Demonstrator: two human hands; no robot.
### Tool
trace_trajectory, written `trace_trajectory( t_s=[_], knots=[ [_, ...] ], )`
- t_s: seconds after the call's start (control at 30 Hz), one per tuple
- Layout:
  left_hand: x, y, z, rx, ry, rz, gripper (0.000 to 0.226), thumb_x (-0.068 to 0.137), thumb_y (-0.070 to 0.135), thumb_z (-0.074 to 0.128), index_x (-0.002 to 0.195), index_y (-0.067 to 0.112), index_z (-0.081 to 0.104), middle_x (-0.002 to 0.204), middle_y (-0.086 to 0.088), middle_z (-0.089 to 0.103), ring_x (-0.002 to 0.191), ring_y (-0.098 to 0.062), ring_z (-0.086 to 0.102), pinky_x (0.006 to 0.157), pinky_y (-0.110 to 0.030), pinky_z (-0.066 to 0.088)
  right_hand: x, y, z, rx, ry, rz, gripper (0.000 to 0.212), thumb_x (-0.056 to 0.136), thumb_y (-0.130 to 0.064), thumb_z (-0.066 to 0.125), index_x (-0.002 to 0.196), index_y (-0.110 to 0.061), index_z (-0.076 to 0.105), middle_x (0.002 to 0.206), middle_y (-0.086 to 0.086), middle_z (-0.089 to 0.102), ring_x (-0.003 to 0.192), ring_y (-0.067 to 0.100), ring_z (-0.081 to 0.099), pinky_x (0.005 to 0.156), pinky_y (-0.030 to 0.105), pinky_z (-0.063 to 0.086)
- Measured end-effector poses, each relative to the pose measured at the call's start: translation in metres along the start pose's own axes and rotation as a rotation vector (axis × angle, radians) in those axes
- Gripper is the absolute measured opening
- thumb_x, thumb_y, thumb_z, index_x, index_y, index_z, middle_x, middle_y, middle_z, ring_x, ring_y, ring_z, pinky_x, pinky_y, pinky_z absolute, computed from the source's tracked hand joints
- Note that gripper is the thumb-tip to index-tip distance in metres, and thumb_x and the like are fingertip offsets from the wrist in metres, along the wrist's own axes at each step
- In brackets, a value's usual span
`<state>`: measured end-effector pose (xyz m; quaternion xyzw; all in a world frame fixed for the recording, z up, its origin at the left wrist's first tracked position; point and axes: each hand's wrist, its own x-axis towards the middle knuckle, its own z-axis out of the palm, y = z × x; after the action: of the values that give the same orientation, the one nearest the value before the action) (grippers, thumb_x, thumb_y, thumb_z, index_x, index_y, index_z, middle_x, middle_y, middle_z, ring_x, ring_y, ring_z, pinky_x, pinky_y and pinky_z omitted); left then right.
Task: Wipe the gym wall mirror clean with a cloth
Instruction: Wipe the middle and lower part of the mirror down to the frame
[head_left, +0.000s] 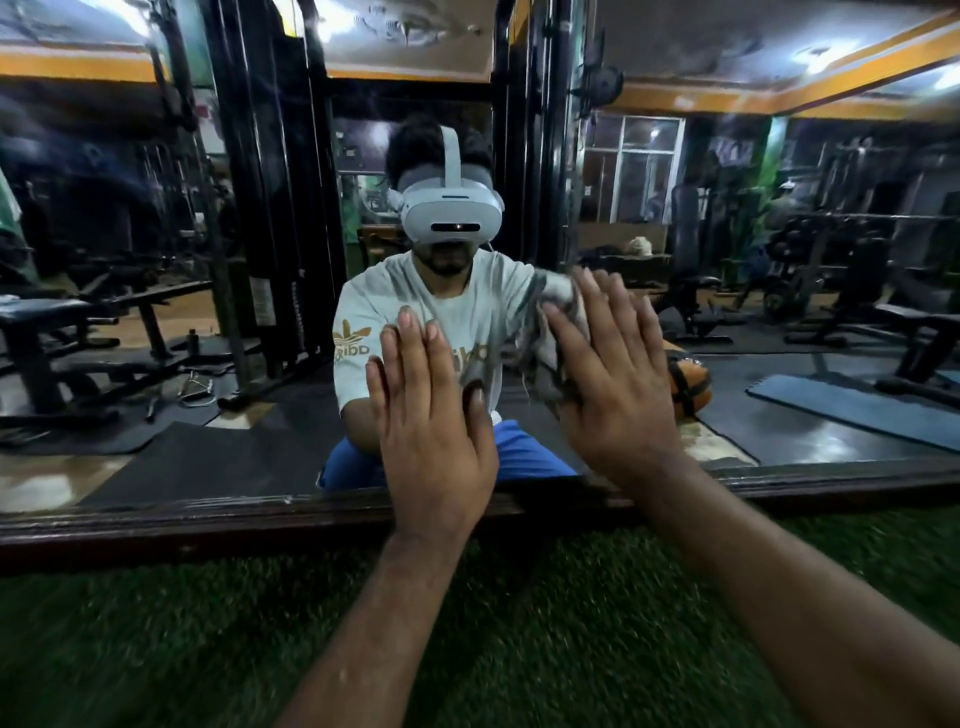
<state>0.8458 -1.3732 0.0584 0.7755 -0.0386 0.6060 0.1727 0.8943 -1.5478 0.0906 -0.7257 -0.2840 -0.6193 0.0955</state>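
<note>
Grey cloth (558, 332) is lying at centre-right of the frame, pressed flat against the mirror (208, 260) by the right hand (613, 384), fingers straight and spread. The left hand (434, 410) is bracing on the glass just beside it, fingers straight and together. Wiping appears to be in progress; the next stroke is calling for steady pressure across unwiped glass. A dark wooden frame (156, 519) is bordering the mirror along the bottom, above green turf (156, 649); reflected gym machines are filling the upper frame.

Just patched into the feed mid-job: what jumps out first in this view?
Two hands lie flat on the mirror low at centre: the left hand bare, the right hand pressing a grey cloth to the glass. Behind them is the headset wearer's reflection; a dark wooden frame and green turf run below.
</note>
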Motion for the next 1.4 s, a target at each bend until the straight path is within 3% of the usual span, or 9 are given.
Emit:
trace_trajectory(
  t_s=[0.1,0.23,0.3,0.47,0.67,0.87,1.1,1.3,1.4],
  knots=[
    [0.000,0.000,-0.002,-0.015,-0.010,-0.002,0.065,0.099,0.014,0.052,0.156,-0.003,0.026,0.166,-0.021,0.015,0.156,-0.033,0.008,0.127,-0.045,0.005,0.024,-0.025,0.005,0.101,0.040,0.184,0.066,0.098,-0.016,0.064,0.159,-0.011,0.040,0.169,0.021,0.026,0.160,0.037,0.014,0.130,0.054,0.007],
    [-0.001,-0.003,-0.004,-0.019,0.005,0.000,0.066,0.090,0.004,0.045,0.154,-0.001,0.032,0.164,-0.019,0.024,0.155,-0.031,0.014,0.127,-0.045,0.012,0.009,-0.017,0.011,0.094,-0.065,-0.135,0.052,0.104,-0.021,0.051,0.155,-0.015,0.049,0.166,0.018,0.033,0.158,0.037,0.025,0.127,0.058,0.020],
    [0.000,0.002,-0.003,-0.028,-0.005,-0.011,0.064,0.091,0.008,0.040,0.155,0.000,0.032,0.164,-0.017,0.024,0.155,-0.030,0.014,0.127,-0.044,0.011,0.014,0.000,0.007,0.051,-0.053,-0.214,0.052,0.102,-0.025,0.060,0.153,-0.018,0.052,0.164,0.019,0.037,0.157,0.037,0.027,0.127,0.056,0.021],
    [-0.001,0.019,0.005,-0.011,-0.106,0.038,0.062,0.095,0.014,0.036,0.155,-0.001,0.030,0.167,-0.016,0.017,0.156,-0.028,0.010,0.124,-0.053,0.020,0.047,-0.009,0.010,0.116,0.131,0.145,0.060,0.093,-0.014,0.072,0.150,-0.012,0.054,0.165,0.022,0.035,0.158,0.040,0.022,0.128,0.056,0.014],
    [-0.002,0.026,0.011,-0.014,-0.085,0.023,0.069,0.094,0.006,0.052,0.157,0.000,0.024,0.167,-0.018,0.014,0.156,-0.030,0.006,0.124,-0.054,0.018,-0.029,0.017,-0.004,0.044,-0.109,-0.143,0.049,0.109,-0.030,0.041,0.155,-0.017,0.047,0.165,0.020,0.033,0.158,0.036,0.024,0.128,0.054,0.018],
    [-0.004,0.031,0.019,0.028,-0.106,0.073,0.059,0.104,0.021,0.046,0.157,0.001,0.028,0.167,-0.018,0.015,0.156,-0.030,0.009,0.124,-0.054,0.019,-0.009,0.021,-0.005,0.083,0.094,0.426,0.062,0.103,-0.033,0.045,0.159,-0.007,0.040,0.170,0.024,0.021,0.160,0.041,0.010,0.129,0.059,0.009],
    [-0.020,0.043,0.021,0.065,-0.204,0.213,0.064,0.097,0.015,0.045,0.156,-0.001,0.028,0.166,-0.020,0.015,0.156,-0.031,0.010,0.125,-0.051,0.018,-0.082,0.026,-0.006,-0.063,-0.160,-0.003,0.066,0.104,-0.031,0.049,0.163,-0.018,0.023,0.171,0.020,0.018,0.161,0.034,0.011,0.131,0.050,0.008],
    [-0.006,0.051,0.027,0.123,-0.201,0.423,0.068,0.094,0.009,0.047,0.156,-0.003,0.024,0.166,-0.019,0.014,0.155,-0.032,0.011,0.124,-0.052,0.019,-0.055,0.030,-0.012,0.019,-0.008,0.431,0.063,0.108,-0.042,0.035,0.162,-0.009,0.030,0.170,0.023,0.018,0.161,0.038,0.009,0.130,0.056,0.011],
    [0.006,0.050,0.032,0.139,-0.205,0.484,0.066,0.097,0.013,0.050,0.156,-0.003,0.026,0.166,-0.019,0.016,0.155,-0.031,0.014,0.125,-0.050,0.018,-0.095,0.018,-0.007,0.019,-0.123,0.330,0.062,0.106,-0.032,0.038,0.163,-0.011,0.027,0.171,0.024,0.016,0.160,0.040,0.010,0.128,0.059,0.014]
  ],
)
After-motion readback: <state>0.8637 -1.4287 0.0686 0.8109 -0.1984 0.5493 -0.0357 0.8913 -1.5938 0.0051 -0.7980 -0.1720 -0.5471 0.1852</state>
